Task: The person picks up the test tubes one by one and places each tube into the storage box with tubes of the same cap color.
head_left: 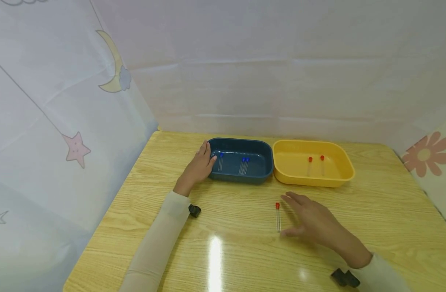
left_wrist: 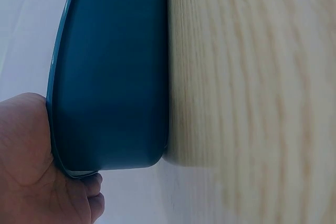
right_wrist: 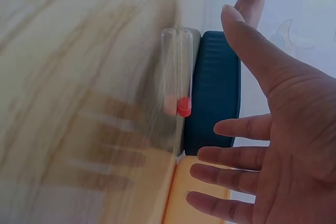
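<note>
A clear test tube with a red cap (head_left: pixel 278 217) lies on the table in front of the bins. Beside it, my right hand (head_left: pixel 316 221) hovers with thumb and fingers spread apart, holding nothing; the right wrist view shows the palm and the tube (right_wrist: pixel 184 66) just past the fingertips. My left hand (head_left: pixel 197 166) grips the left end of the dark blue bin (head_left: pixel 241 179), thumb over the rim. Inside that bin lie three blue-capped tubes (head_left: pixel 221 163). The yellow bin (head_left: pixel 314 181) holds two red-capped tubes (head_left: pixel 310 166).
Both bins stand side by side near the back of the wooden table (head_left: pixel 237 215), close to the pale back curtain (head_left: pixel 245 93). A printed curtain (head_left: pixel 44 162) hangs along the left side. Dark wrist cameras (head_left: pixel 195 210) are strapped at both sleeves.
</note>
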Motion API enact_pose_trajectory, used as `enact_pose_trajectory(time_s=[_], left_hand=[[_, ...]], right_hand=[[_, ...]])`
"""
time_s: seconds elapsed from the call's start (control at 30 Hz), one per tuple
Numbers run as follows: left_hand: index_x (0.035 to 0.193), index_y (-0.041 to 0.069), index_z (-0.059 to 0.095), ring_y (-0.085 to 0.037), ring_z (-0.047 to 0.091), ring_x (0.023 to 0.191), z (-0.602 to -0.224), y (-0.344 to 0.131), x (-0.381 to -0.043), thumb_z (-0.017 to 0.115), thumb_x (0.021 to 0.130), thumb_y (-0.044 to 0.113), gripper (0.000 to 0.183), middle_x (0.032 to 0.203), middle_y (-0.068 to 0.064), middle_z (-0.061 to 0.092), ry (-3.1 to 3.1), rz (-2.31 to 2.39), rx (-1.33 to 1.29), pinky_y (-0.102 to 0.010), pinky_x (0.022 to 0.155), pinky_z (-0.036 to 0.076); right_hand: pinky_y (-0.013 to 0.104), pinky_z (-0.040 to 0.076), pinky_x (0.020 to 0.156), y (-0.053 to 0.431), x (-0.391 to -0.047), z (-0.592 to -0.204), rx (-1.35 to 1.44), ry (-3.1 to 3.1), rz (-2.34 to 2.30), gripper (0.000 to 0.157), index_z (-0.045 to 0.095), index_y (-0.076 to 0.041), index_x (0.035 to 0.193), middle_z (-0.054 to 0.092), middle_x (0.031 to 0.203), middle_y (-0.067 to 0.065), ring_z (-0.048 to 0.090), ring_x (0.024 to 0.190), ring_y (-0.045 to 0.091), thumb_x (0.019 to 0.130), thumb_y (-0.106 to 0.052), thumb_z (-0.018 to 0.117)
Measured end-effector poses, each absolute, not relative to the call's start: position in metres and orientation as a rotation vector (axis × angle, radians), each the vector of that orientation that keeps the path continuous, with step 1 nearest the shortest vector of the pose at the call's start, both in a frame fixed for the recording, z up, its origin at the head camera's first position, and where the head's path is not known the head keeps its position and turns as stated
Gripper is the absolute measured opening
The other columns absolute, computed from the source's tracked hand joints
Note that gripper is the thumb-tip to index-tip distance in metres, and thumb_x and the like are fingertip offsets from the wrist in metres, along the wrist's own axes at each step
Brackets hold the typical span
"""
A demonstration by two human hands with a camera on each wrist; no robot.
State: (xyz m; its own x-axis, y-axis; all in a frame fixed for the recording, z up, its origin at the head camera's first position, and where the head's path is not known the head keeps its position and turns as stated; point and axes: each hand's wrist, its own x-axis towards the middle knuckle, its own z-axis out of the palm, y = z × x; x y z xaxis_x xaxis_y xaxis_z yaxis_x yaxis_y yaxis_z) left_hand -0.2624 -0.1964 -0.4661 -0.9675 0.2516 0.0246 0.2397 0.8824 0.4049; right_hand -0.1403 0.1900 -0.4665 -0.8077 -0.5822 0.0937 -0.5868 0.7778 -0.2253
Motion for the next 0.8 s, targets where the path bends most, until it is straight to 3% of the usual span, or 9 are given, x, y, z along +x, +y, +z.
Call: enact_pose_trajectory(time_s=[0.8], left_hand=[[0.16, -0.002, -0.002, -0.027, -0.006, 0.156, -0.467, -0.197, -0.263, 0.027, 0.113, 0.039, 0.069, 0.168, -0.014, -0.015, 3.023, 0.643, 0.403, -0.046, 0.125, 0.006]], right_hand=[[0.061, 0.049, 0.097, 0.184, -0.142, -0.478, 1.079, -2.942, 0.348, 0.106, 0.05, 0.002, 0.146, 0.05, 0.148, 0.023, 0.051, 0.132, 0.044, 0.073, -0.071, 0.077]])
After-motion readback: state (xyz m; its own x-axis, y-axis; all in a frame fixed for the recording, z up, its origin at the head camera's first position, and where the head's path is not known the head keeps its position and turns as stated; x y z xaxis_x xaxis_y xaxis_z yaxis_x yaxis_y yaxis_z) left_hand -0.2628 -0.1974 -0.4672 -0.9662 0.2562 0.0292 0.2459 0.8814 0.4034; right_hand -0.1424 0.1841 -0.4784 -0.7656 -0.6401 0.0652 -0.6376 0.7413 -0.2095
